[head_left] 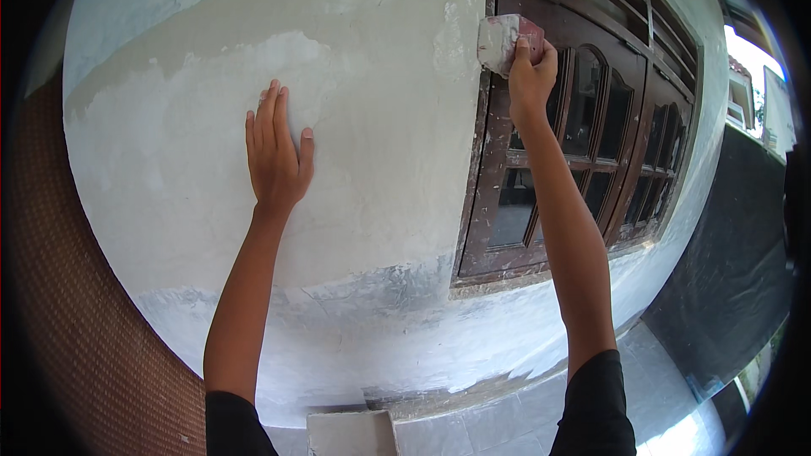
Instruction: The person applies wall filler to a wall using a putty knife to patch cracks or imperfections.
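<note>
My left hand [277, 152] is stretched out against the pale wall [380, 143], fingers together and thumb apart, with nothing in it. Just past its fingertips lies a whiter smear of filler [291, 52]. Up at the right, my right hand [534, 84] grips a red putty scraper [530, 32] between thumb and fingers. White putty coats the left part of the scraper's face. Its left edge is at the wall beside the upper corner of the brown window frame [480, 139]. The fingers behind the scraper are mostly hidden.
Brown wooden shutters with glass panes [583, 101] fill the window on the right. A woven brown panel [84, 312] borders the wall at left. Below are a pale box-like block [351, 435] and grey floor tiles [473, 431]. A black sheet [718, 245] hangs at far right.
</note>
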`<action>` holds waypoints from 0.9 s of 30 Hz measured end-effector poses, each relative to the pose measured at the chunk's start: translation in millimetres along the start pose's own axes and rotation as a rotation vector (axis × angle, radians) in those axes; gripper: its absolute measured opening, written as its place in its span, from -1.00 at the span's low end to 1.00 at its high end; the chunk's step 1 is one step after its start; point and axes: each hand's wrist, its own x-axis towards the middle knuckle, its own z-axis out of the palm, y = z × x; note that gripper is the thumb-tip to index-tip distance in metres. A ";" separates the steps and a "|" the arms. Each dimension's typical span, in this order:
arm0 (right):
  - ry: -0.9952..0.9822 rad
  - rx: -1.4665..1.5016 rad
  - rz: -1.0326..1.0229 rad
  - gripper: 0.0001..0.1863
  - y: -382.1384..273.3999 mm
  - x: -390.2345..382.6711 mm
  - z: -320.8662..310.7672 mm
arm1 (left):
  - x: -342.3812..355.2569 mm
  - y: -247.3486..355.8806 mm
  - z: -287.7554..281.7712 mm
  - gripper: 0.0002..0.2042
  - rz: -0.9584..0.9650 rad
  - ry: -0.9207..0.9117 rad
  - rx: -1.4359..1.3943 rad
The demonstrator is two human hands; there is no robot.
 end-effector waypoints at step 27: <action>-0.194 -0.026 -0.109 -0.69 -0.6 -55.9 -25.1 | -14.6 -3.2 -4.1 -0.37 0.011 -0.002 0.037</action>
